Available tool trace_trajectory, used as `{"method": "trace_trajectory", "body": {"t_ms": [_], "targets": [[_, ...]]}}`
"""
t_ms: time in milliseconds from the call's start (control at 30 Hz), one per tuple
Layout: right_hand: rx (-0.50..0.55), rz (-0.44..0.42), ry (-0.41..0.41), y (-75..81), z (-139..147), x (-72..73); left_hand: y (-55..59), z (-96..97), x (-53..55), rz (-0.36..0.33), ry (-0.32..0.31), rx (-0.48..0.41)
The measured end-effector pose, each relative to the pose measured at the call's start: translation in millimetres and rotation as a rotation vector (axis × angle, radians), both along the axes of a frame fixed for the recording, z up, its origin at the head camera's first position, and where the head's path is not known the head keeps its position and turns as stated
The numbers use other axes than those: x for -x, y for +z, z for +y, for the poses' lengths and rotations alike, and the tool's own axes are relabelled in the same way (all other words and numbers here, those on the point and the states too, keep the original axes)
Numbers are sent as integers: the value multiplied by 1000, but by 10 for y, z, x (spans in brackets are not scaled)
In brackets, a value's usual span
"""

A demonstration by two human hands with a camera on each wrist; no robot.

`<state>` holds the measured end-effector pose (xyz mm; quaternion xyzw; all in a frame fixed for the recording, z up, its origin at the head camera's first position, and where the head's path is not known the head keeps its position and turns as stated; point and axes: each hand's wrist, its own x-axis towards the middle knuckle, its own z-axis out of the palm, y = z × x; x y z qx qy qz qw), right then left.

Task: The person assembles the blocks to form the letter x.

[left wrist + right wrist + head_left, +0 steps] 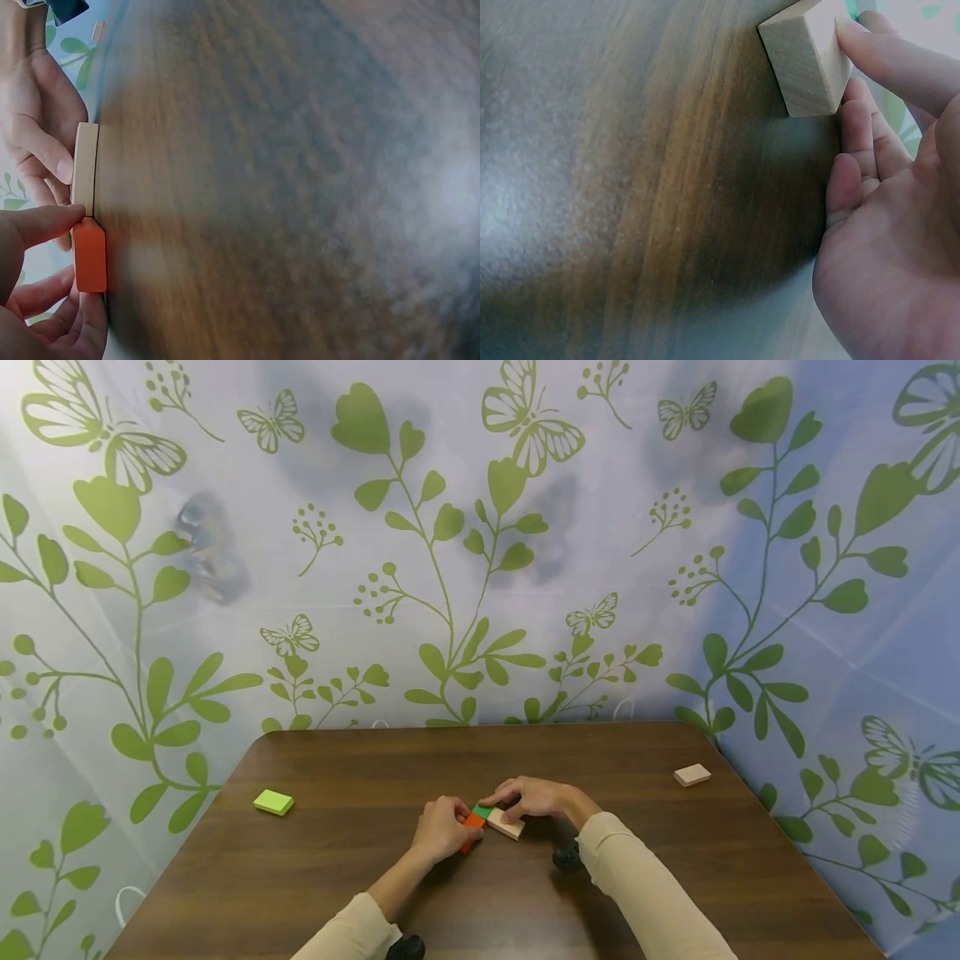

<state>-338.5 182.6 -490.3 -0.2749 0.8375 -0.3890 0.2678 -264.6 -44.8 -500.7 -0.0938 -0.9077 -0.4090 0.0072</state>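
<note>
Three blocks lie together near the middle of the table: an orange block [473,821], a green block [482,811] and a plain wooden block [506,824]. My left hand [441,831] pinches the orange block from its left side, thumb near the corner where it meets the wooden one. On the other side, my right hand [536,797] holds the plain block, with the thumb [892,60] on it and fingers curled behind. The right index fingertip reaches the green block, partly covering it in the head view.
A lime-green block [273,802] lies at the table's left, and another plain wooden block [692,775] near the right edge. The brown table [360,760] ends at a leaf-and-butterfly curtain [465,560]. Dark wrist devices show under both sleeves.
</note>
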Motion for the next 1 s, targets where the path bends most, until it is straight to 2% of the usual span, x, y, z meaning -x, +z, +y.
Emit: {"method": "trace_trajectory", "body": {"t_ms": [133,333,767,900,1000], "targets": [[0,-3,-5,-5,-5,-14,-5,15,-15,-1,17,10],[7,-15,-8,-4,-16,-41,-15,18,-35,14,11,18],[-6,51,28,46,-18,-42,-28,-1,-19,15,-49,3],[17,107,53,48,-30,-53,1,-41,-29,3,-98,-1],[85,149,45,49,8,-37,27,-92,-8,-6,-176,-14]]}}
